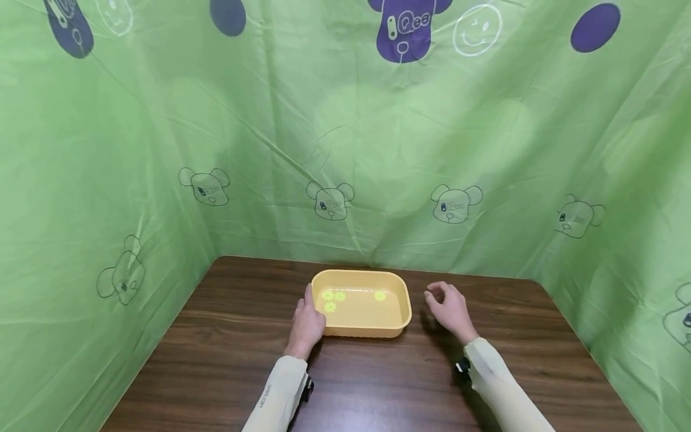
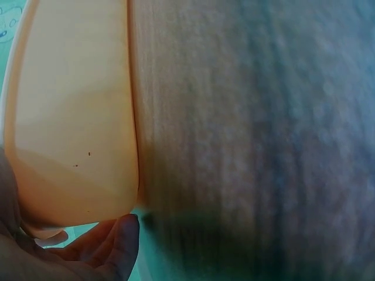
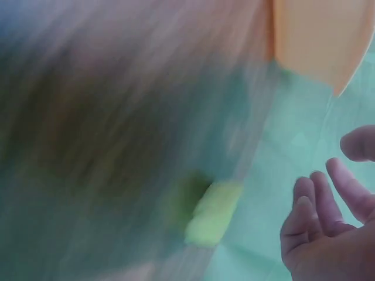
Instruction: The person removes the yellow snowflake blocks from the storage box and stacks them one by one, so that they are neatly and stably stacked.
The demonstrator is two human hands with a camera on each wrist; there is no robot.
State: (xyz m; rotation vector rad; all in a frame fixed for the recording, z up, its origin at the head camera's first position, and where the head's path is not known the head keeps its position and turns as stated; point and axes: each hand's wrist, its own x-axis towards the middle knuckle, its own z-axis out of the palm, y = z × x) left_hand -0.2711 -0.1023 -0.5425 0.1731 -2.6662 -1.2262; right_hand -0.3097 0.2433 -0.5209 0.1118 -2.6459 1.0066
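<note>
A yellow rectangular plastic basin (image 1: 396, 318) with rounded corners sits on the table, with several bright yellow-green flower shapes (image 1: 380, 296) on its inside floor. At its left end my left hand (image 1: 308, 324) grips the wall. In the left wrist view, the fingers (image 2: 120, 246) curl round the outside of the basin's end (image 2: 76, 117). My right hand (image 1: 450, 310) hovers to the right of the basin, apart from it, fingers loosely bent and holding nothing. A blurred yellow-green block-like thing (image 3: 214, 213) lies on the table near that hand in the right wrist view.
The dark wood-grain table (image 1: 237, 336) meets a green curtain (image 1: 378, 150) printed with bear faces at the back, and more curtain hangs along both sides. Each wrist wears a black strap device, the right one (image 1: 462, 367) near the pale sleeve cuff.
</note>
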